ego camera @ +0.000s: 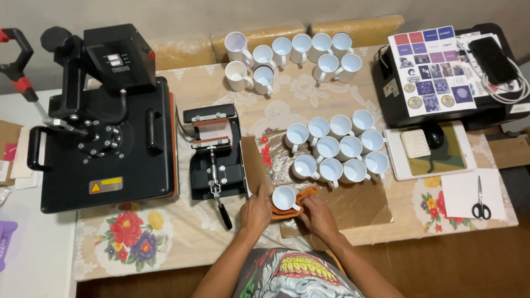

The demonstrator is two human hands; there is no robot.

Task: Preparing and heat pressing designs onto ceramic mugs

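A white mug (285,197) stands upright on an orange cloth (305,194) at the table's (182,232) near edge, on brown paper (353,207). The left hand (255,210) curls its fingers against the mug's side — the right hand (317,214) presses the cloth just beside it. A mug press (215,157) sits near on the left; a cluster of mugs (337,149) stands beyond.

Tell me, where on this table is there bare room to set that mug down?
Free: the brown paper right of the hands, below the mug cluster; and the cloth between the mug press and the far mugs. Crowded: the cluster itself and the spot where the left hand and right hand hold a mug.
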